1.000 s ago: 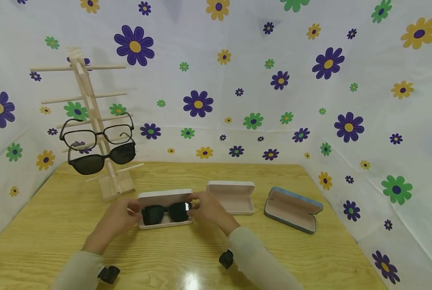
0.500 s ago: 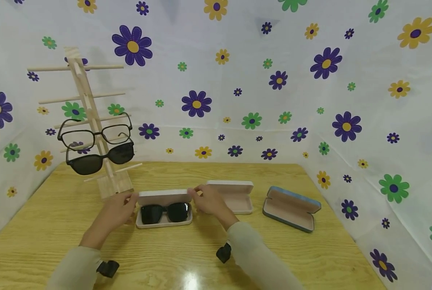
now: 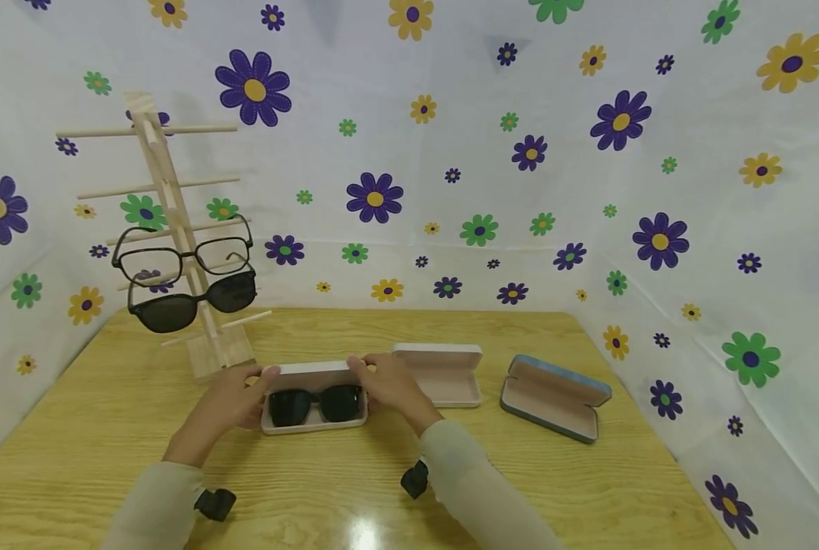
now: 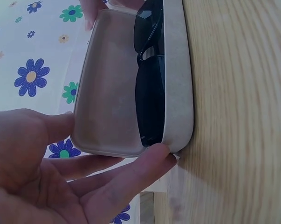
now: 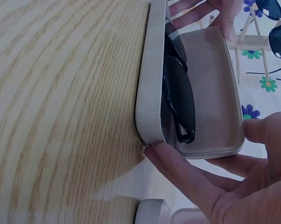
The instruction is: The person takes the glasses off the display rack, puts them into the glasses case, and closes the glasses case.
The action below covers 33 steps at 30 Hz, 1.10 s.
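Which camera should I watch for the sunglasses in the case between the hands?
The head view: the sunglasses face it, both dark lenses showing inside the open case. The left and right wrist views see them from opposite ends, slantwise, with the case's front wall hiding part of them.

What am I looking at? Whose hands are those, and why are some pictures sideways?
No machine here: these are a person's two bare hands. The widest picture comes from a camera on the person's head, looking forward and down. The sideways ones come from wrist cameras, one per arm, so the table looks tipped up. The left hand and right hand hold the two ends of an open case, with sunglasses inside. Also on the table are an open white case, an open blue case and a wooden stand carrying two pairs of glasses.
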Motion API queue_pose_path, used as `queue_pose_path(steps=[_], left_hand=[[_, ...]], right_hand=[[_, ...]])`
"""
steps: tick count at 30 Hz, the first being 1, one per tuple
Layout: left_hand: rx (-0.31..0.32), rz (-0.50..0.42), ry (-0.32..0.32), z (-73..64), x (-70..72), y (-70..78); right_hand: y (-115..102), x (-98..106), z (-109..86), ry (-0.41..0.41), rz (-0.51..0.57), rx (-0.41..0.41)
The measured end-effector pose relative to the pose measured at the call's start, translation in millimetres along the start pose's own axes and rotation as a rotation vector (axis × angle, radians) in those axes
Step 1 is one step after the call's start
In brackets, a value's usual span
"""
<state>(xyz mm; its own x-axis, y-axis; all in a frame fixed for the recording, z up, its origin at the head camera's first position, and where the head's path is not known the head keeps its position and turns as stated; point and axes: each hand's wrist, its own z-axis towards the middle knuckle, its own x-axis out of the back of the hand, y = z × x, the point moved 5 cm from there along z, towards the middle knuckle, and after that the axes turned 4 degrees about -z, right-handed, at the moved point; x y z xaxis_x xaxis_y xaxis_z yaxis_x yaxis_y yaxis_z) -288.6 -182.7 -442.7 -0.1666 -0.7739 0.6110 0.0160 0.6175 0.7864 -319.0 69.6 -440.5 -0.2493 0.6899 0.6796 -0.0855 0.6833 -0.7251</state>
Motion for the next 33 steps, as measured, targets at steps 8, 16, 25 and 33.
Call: queue_pose_path(steps=[8,16,25,33], left_hand=[[0.023,-0.039,-0.046,0.9,-1.4,-4.7],[0.014,-0.047,-0.072,0.2,0.5,-1.6],[-0.005,-0.093,-0.104,-1.2,1.1,-2.9],[-0.044,-0.153,-0.133,-4.6,1.3,-1.3]], right_hand=[[-0.1,-0.1,-0.5,0.022,-0.035,0.017],[-0.5,1.7,-1.0,0.013,-0.072,0.060],[-2.5,5.1,-1.7,-0.032,-0.095,0.081],[-0.3,3.7,-2.0,-0.077,-0.030,0.072]])
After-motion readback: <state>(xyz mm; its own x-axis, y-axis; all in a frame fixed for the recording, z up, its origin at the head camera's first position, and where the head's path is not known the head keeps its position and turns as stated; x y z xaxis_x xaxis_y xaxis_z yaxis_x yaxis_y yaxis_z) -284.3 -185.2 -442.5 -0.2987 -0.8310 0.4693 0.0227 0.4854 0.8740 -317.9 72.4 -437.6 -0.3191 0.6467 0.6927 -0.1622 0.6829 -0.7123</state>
